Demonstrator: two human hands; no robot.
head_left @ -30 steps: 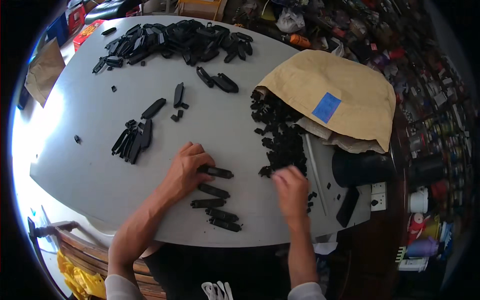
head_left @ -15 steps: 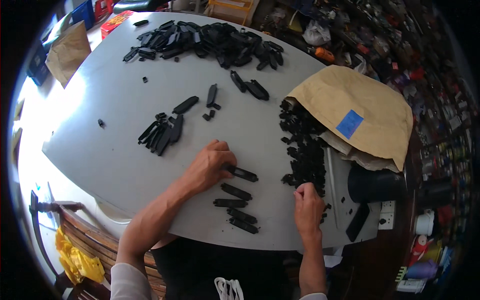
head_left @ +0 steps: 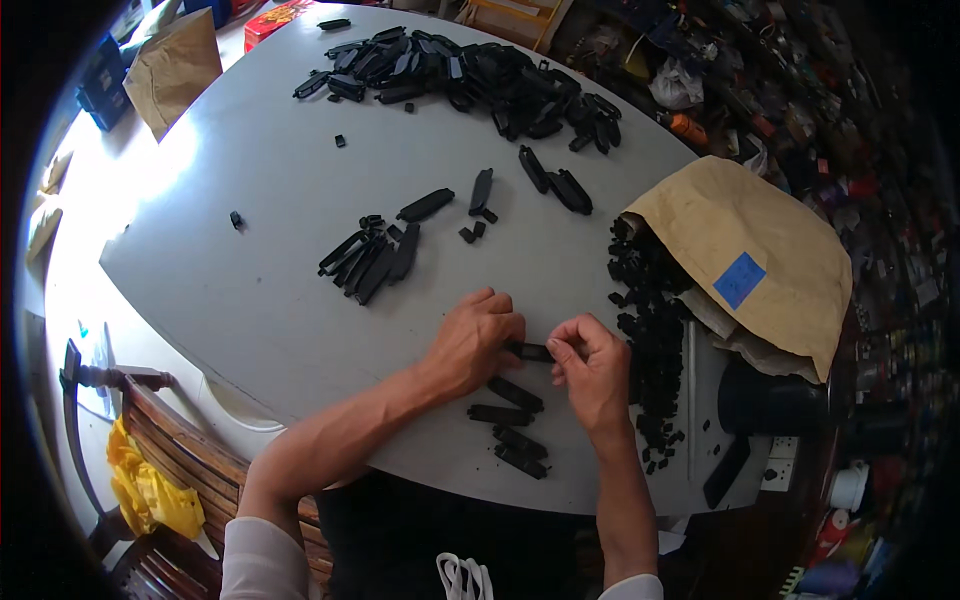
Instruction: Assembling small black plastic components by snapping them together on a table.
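Note:
My left hand (head_left: 475, 345) grips a long, narrow black plastic piece (head_left: 532, 352) by its left end, just above the table. At the other end of that piece is my right hand (head_left: 592, 372), thumb and fingers closed in a pinch. Whatever lies between those fingertips is hidden. Several similar black pieces (head_left: 500, 415) lie in a loose column below my hands. Beside my right hand, a heap of tiny black parts (head_left: 655, 365) spills from a brown paper bag (head_left: 745, 255) with a blue patch.
A large pile of long black pieces (head_left: 450, 75) covers the table's far side. A smaller cluster (head_left: 375, 262) sits left of centre. On the right are a thin pale rod (head_left: 691, 400), a black cylindrical container (head_left: 765, 398) and a dark flat phone-like object (head_left: 727, 472).
My right hand has moved up and left from the heap of tiny parts to the held piece's right end. My left hand keeps its grip. The whole view has shifted slightly.

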